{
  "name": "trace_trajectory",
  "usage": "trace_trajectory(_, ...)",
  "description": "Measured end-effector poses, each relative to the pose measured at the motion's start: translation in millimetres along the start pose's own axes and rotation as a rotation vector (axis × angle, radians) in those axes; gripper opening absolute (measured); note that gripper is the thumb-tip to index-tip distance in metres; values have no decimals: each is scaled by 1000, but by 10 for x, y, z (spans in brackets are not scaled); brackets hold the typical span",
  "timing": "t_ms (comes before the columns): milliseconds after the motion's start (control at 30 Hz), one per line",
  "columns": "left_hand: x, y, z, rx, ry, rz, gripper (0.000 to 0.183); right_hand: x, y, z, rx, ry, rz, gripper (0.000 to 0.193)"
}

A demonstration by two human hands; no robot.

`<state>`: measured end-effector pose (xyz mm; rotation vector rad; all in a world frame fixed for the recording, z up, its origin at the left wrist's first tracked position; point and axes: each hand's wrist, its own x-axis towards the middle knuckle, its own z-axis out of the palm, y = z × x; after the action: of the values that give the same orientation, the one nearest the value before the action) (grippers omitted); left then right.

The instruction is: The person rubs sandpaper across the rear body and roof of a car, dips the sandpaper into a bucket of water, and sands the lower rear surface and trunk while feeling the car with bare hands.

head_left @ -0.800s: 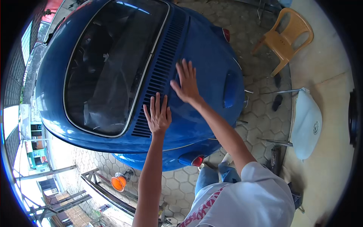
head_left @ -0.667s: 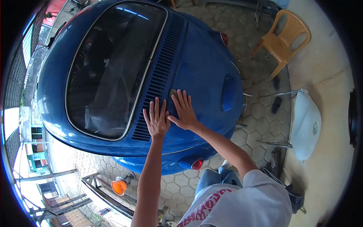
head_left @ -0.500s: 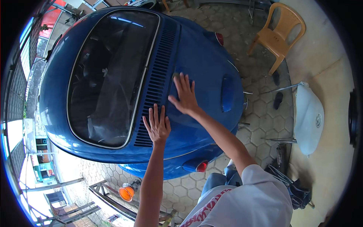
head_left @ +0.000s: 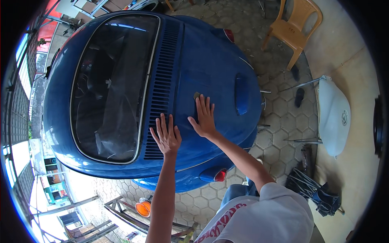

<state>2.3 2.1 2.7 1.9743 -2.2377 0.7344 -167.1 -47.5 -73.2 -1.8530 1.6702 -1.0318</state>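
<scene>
Your right grip (head_left: 206,121) lies flat and unclenched, fingertips overlapping a small drab pad (head_left: 196,95) on the rear lid (head_left: 214,75) of the blue car (head_left: 172,105); your left grip (head_left: 167,140) spreads, holding nothing, across the vent slats (head_left: 163,69). The pad looks light and probably flexible: cover its middle. Expect the glossy lid to be stiff, perhaps slippery.

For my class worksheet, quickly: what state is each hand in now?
Left hand: open, fingers spread on the blue car by its slots.
Right hand: open, fingertips at a small flat pad.
</scene>
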Motion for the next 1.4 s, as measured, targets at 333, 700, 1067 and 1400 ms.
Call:
trace_trajectory(333, 44, 44, -11, -10, 12, 0, 47, 1381, 260, -256, 186, 67, 12, 88)
trace_trajectory(700, 2, -25, 23, 3, 6, 7, 47, 322, 349, -7, 154, 73, 167, 89)
trace_trajectory(1067, 25, 23, 41, 5, 30, 11, 47, 183, 525, 8, 214, 94, 243, 89)
trace_trajectory(1400, 26, -5, 17, 14, 20, 7, 47, 985, 829, -263, 278, 106, 471, 89)
